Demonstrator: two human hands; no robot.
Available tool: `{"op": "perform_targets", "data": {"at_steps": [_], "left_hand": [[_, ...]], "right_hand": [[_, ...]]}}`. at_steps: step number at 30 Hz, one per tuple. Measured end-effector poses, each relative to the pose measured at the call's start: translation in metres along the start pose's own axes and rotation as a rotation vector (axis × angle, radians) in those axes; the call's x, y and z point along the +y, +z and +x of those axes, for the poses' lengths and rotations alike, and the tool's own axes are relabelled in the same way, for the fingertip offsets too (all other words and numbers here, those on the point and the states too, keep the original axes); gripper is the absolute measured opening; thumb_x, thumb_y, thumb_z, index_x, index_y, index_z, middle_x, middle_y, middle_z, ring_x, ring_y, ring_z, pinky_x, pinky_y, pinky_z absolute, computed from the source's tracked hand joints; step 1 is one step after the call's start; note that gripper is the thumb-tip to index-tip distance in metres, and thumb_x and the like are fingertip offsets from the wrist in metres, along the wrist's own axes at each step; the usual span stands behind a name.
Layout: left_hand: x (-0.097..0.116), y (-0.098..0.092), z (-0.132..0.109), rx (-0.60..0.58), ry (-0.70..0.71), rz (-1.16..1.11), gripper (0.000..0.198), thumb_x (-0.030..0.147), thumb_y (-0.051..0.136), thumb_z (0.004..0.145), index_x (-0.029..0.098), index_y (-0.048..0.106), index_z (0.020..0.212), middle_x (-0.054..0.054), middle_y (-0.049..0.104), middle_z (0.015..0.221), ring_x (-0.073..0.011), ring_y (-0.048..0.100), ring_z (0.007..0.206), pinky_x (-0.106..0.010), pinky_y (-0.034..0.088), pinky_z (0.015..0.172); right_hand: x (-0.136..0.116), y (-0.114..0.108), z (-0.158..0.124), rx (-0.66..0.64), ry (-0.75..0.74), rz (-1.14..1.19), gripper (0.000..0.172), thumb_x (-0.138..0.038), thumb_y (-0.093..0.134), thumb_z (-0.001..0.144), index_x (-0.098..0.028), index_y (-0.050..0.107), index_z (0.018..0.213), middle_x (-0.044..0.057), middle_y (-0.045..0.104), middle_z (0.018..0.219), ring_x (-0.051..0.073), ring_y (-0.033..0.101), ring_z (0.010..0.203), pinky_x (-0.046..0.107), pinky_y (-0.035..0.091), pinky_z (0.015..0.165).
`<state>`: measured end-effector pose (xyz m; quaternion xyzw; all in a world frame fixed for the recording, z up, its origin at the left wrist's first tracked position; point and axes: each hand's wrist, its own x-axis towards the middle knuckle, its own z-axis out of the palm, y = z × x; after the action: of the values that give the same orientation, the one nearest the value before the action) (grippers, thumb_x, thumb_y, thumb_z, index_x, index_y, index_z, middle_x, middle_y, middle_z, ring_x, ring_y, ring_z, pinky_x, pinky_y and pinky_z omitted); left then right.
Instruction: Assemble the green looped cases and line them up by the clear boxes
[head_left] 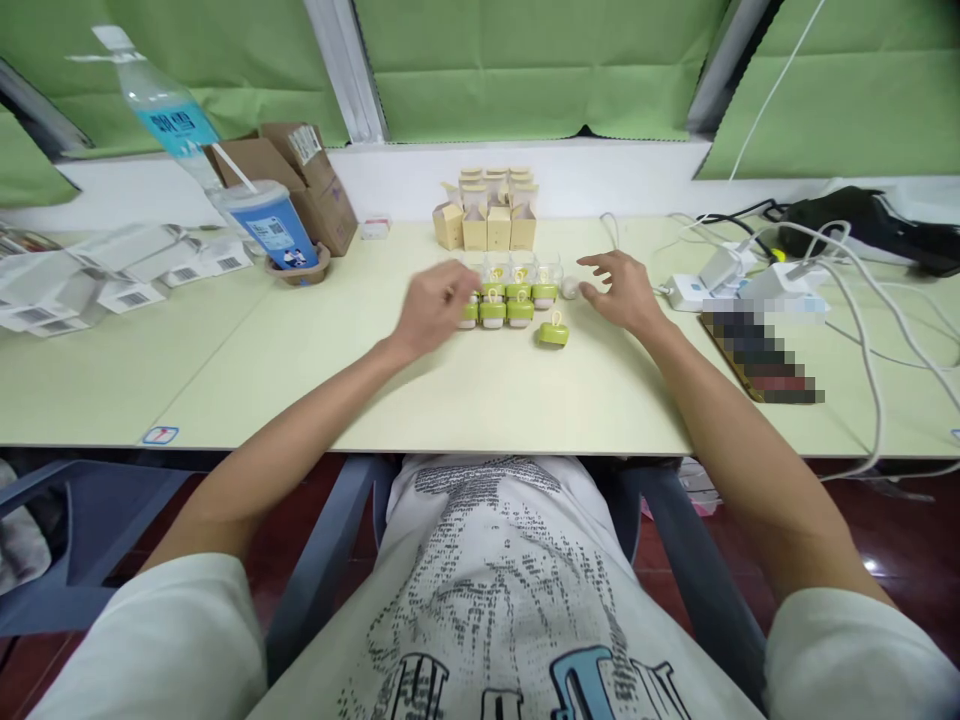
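Observation:
Several small containers with green lids [493, 312] and loop handles stand in close rows on the table. Behind them are clear cups [551, 268] of the same size. One green lid [553, 331] with its loop up lies apart at the front right. My left hand [433, 308], slightly blurred, is curled closed at the left end of the rows, covering part of them; whatever its fingers hold is hidden. On the other side, my right hand [624, 290] has its thumb and fingers apart, beside a small whitish round piece [571, 288].
Small cream boxes [487, 228] stand in a group by the wall. Left are white boxes [135, 265], a blue drink cup [274, 228], a bottle [169, 115] and a cardboard box [319, 190]. Right are a power strip [686, 292], white cables [862, 340] and a phone-like slab [757, 355].

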<state>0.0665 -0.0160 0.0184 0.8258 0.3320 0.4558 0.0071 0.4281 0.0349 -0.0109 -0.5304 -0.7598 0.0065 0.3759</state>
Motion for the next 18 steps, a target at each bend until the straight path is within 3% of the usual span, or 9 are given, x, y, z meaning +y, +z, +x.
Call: {"op": "perform_targets", "data": {"at_steps": [2,4,7,10,14,16,18], "left_hand": [[0.035,0.019,0.005,-0.231,0.247,0.099,0.041,0.05,0.049,0.117,0.02,0.076,0.121,-0.012,0.08,0.115,-0.0245,0.075,0.107,-0.038,0.059,0.089],[0.064,0.04,0.011,-0.41,0.421,0.264,0.039,0.033,0.057,0.113,0.018,0.067,0.147,-0.019,0.073,0.146,-0.0336,0.066,0.138,-0.044,0.061,0.097],[0.09,0.066,0.017,-0.599,0.551,0.476,0.055,0.003,0.046,0.106,0.022,0.064,0.154,-0.015,0.06,0.168,-0.0333,0.062,0.147,-0.045,0.06,0.1],[0.105,0.079,0.017,-0.676,0.551,0.62,0.052,-0.003,0.04,0.104,0.016,0.076,0.136,-0.017,0.065,0.162,-0.0333,0.072,0.13,-0.045,0.06,0.091],[0.115,0.079,0.013,-0.749,0.595,0.635,0.04,-0.003,0.045,0.103,0.009,0.083,0.109,-0.02,0.081,0.115,-0.0354,0.073,0.122,-0.047,0.057,0.09],[0.117,0.07,0.01,-0.719,0.585,0.616,0.039,-0.003,0.044,0.103,0.007,0.081,0.113,-0.019,0.081,0.11,-0.0336,0.074,0.117,-0.045,0.057,0.087],[0.118,0.054,0.004,-0.654,0.5,0.555,0.04,-0.001,0.045,0.106,0.007,0.075,0.131,-0.018,0.08,0.117,-0.0297,0.076,0.11,-0.04,0.057,0.082]], "right_hand": [[0.012,0.005,0.0,-0.091,0.033,0.06,0.08,-0.055,0.082,0.079,-0.02,0.07,0.15,0.022,0.076,0.141,0.043,0.074,0.118,0.066,0.064,0.101],[0.018,0.01,0.0,-0.149,0.089,0.144,0.099,-0.049,0.087,0.071,-0.02,0.06,0.161,0.022,0.073,0.149,0.043,0.072,0.125,0.066,0.062,0.105],[0.015,0.019,0.0,-0.179,0.134,0.221,0.098,-0.039,0.085,0.069,-0.018,0.058,0.161,0.02,0.076,0.143,0.039,0.074,0.122,0.061,0.061,0.108],[0.006,0.028,0.0,-0.139,0.183,0.24,0.078,-0.032,0.082,0.073,-0.015,0.069,0.148,0.017,0.081,0.126,0.033,0.075,0.109,0.055,0.062,0.106],[0.002,0.032,0.001,-0.061,0.251,0.224,0.056,-0.03,0.077,0.079,-0.013,0.076,0.132,0.016,0.08,0.111,0.033,0.076,0.099,0.057,0.062,0.101],[0.004,0.023,0.002,0.021,0.28,0.218,0.055,-0.035,0.074,0.085,-0.014,0.075,0.135,0.018,0.078,0.117,0.034,0.077,0.094,0.06,0.063,0.097],[-0.001,0.004,0.001,0.074,0.2,0.251,0.058,-0.04,0.067,0.095,-0.018,0.067,0.148,0.021,0.072,0.136,0.034,0.078,0.098,0.06,0.064,0.096]]}}
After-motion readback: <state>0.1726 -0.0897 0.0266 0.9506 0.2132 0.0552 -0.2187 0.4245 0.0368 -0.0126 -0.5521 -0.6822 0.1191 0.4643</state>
